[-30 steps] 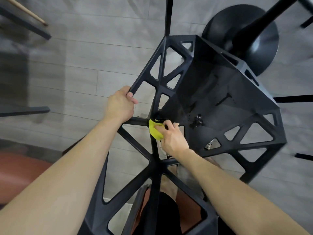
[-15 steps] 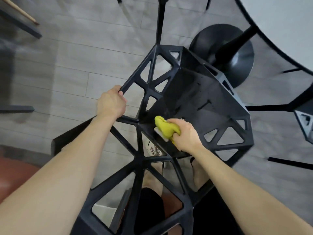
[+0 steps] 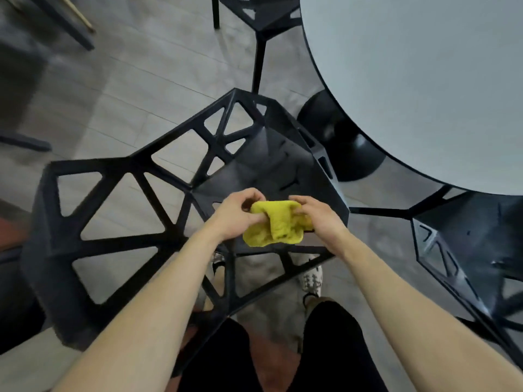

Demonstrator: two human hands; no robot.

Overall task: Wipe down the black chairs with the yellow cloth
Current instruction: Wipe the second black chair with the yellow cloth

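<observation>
Your left hand [image 3: 236,215] pinches one edge of the yellow cloth [image 3: 276,227], which hangs bunched above the seat of the black chair [image 3: 271,154]. Your right hand [image 3: 317,219] grips the other side. It looks light, soft and limp, so gather the folds into a pad. It is bright yellow, nubbly and crumpled.

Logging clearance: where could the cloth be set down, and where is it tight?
Bare: the visible tabletop at upper right; the black chair seat beyond the yellow cloth; floor left of that chair. Tight: the gap between table edge, pedestal base and the right-hand chair.
</observation>
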